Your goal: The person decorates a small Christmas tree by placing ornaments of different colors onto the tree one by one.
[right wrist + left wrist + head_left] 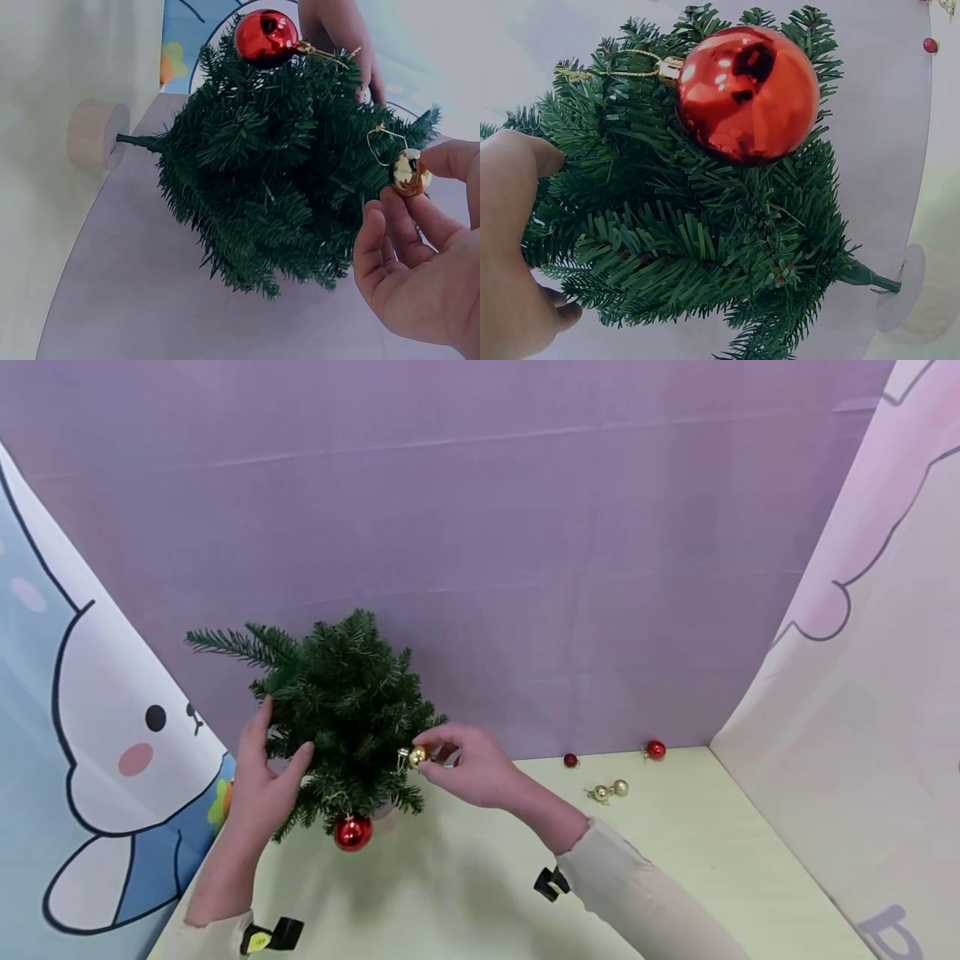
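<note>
A small green artificial Christmas tree [348, 693] stands at the left of the table on a round wooden base [96, 135]. My left hand [266, 781] is against its left side, thumb spread from the fingers, touching the branches. Between the thumb and fingers of my right hand [472, 764] I pinch a small gold bauble [409, 172] at the tree's right side. Its thin gold loop [373, 146] points toward the branches. A large shiny red bauble [748, 96] hangs low on the tree's front by a gold cord.
Two small gold baubles [602, 793] lie on the pale table [712, 843] to the right. Behind them are a small dark red bauble [571, 760] and a brighter red one [655, 749]. A purple cloth [525, 568] rises at the back, with printed panels at both sides.
</note>
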Demonstrator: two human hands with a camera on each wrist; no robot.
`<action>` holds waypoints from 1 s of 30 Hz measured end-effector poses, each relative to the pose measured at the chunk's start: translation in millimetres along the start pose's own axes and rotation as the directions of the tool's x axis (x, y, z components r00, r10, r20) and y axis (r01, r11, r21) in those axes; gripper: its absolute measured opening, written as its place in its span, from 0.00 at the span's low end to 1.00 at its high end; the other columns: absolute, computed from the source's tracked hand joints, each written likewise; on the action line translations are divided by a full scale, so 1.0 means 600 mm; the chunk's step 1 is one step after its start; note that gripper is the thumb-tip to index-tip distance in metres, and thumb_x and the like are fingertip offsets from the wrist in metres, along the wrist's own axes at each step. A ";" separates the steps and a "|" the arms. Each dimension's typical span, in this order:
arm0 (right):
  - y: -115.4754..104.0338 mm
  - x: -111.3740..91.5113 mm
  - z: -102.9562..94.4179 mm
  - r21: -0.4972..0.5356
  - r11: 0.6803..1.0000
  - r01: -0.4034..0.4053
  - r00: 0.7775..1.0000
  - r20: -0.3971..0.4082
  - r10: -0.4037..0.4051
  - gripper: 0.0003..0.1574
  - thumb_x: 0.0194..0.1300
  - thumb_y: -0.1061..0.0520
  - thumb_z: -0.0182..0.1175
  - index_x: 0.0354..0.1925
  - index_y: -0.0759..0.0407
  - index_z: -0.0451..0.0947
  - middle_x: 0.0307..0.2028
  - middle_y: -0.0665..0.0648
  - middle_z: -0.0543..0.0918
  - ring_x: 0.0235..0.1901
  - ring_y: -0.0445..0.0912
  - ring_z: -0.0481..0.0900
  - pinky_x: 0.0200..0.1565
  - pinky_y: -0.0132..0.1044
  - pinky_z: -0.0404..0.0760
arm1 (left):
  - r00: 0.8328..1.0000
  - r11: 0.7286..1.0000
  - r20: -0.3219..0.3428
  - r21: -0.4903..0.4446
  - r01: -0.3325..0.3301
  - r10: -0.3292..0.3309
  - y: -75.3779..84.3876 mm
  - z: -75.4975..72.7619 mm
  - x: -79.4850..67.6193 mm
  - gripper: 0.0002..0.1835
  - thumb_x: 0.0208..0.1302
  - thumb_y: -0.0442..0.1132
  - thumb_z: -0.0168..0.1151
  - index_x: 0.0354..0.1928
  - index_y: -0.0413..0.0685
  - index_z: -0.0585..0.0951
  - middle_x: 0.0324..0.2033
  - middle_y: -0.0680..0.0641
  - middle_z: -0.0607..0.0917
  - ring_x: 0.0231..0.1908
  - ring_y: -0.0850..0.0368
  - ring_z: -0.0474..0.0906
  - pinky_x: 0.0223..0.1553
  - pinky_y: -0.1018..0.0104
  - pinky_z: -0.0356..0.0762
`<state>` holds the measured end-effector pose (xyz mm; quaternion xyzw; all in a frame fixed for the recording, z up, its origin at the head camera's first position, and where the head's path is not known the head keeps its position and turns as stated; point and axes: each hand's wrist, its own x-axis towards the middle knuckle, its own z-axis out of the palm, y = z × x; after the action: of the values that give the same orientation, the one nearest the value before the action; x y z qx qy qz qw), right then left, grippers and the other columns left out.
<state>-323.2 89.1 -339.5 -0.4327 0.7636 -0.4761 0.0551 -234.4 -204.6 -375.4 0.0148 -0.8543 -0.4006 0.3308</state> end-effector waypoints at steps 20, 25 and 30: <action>-0.029 0.029 0.024 0.044 0.999 -0.001 1.000 -0.029 0.002 0.19 0.67 0.52 0.63 0.55 0.52 0.81 0.43 0.44 0.81 0.38 0.39 0.78 0.38 0.32 0.79 | 0.995 0.993 -0.069 0.096 -0.066 0.073 0.022 0.014 -0.022 0.38 0.67 0.42 0.62 0.75 0.64 0.58 0.76 0.48 0.42 0.72 0.40 0.42 0.57 0.26 0.53; -0.033 0.033 0.027 0.035 0.999 0.006 1.000 -0.027 -0.005 0.19 0.67 0.51 0.63 0.55 0.52 0.80 0.43 0.44 0.81 0.38 0.38 0.78 0.39 0.32 0.78 | 0.962 0.977 -0.170 0.061 -0.205 0.213 0.033 0.028 -0.035 0.35 0.61 0.34 0.67 0.70 0.53 0.69 0.75 0.48 0.46 0.73 0.46 0.41 0.62 0.30 0.50; -0.037 0.040 0.031 -0.004 0.999 0.036 0.999 -0.024 -0.036 0.19 0.67 0.50 0.63 0.55 0.52 0.80 0.43 0.44 0.80 0.37 0.37 0.78 0.39 0.30 0.78 | 0.883 0.905 -0.225 0.208 -0.370 0.412 0.058 0.041 -0.043 0.25 0.64 0.50 0.63 0.59 0.43 0.80 0.72 0.37 0.55 0.73 0.38 0.40 0.64 0.31 0.45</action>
<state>-315.6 55.7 -324.3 -0.4408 0.7571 -0.4808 0.0363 -220.1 -157.3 -376.8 -0.0787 -0.8169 -0.2504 0.5135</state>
